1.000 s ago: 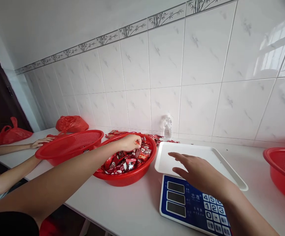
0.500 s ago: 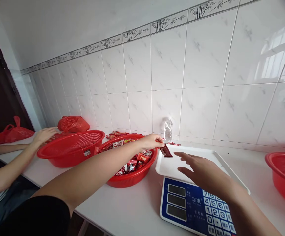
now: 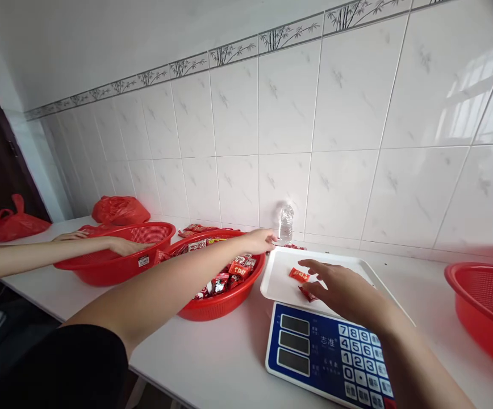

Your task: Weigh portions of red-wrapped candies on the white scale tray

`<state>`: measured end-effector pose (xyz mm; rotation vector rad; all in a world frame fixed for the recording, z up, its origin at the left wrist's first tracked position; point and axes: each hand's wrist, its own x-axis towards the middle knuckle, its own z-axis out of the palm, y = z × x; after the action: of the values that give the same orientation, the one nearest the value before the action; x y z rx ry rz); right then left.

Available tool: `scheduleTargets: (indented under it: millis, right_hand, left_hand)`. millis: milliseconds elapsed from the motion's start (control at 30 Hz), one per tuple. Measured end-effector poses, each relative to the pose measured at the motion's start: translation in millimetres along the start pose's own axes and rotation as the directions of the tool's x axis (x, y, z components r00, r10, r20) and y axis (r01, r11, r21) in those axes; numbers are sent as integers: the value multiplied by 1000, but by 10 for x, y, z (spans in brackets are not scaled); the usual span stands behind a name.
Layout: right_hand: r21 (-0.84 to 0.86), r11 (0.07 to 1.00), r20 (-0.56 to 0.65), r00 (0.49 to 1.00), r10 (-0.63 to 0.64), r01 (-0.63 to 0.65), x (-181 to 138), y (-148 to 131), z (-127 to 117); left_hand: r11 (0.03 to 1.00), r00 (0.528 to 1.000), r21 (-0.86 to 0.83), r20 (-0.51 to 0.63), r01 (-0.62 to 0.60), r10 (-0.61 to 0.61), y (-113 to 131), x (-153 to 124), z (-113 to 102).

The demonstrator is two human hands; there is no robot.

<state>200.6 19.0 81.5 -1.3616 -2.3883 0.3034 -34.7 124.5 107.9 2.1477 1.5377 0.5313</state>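
My left hand (image 3: 261, 241) hovers between the red basket (image 3: 218, 311) and the white weighing tray (image 3: 274, 278). Its fingers are slightly parted, with no packet visible in them. Over the tray, my right hand (image 3: 340, 287) is open, thumb and fingers spread apart. An orange-red snack packet (image 3: 300, 275) lies on the tray by the right fingertips. A darker red packet (image 3: 308, 293) is partly hidden beneath the right thumb. Several wrapped snack packets (image 3: 238, 269) fill the basket under my left forearm. The blue scale panel (image 3: 323, 346) with keys and displays sits before the tray.
Another red basket (image 3: 114, 267) stands at left, with a co-worker's hand (image 3: 127, 246) reaching into it. Red plastic bags (image 3: 121, 210) lie behind it. A clear bottle (image 3: 286, 222) stands by the tiled wall. A third red basket (image 3: 485, 318) is at the right edge.
The dark red packet left my left hand, and two packets now lie on the tray. The left hand drew slightly back. The co-worker's hand moved into the left basket.
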Motion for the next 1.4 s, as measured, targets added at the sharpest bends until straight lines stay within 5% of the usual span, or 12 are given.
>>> scheduleTargets:
  millis: [200, 400, 667, 933, 1167, 1400]
  right_hand:
    - [-73, 996, 99, 994, 51, -43, 148, 144, 138]
    - [-104, 987, 127, 983, 131, -119, 247, 256, 206]
    - [-155, 973, 78, 979, 186, -173, 277, 317, 254]
    - [-102, 986, 66, 988, 141, -134, 221, 257, 207]
    - [-90, 988, 61, 990, 130, -124, 231, 315, 236]
    - [-75, 991, 66, 991, 117, -112, 234, 266, 226]
  left_hand:
    - [886, 942, 434, 198, 165, -273, -364, -371, -663]
    - [794, 897, 597, 278, 118, -342, -552, -449, -735]
    - [855, 934, 510, 257, 88, -249, -565, -368, -741]
    - [919, 973, 363, 103, 157, -207, -517, -357, -873]
    - [986, 997, 152, 26, 69, -73, -93, -325, -624]
    - [973, 977, 195, 194, -123, 84, 191, -188, -31]
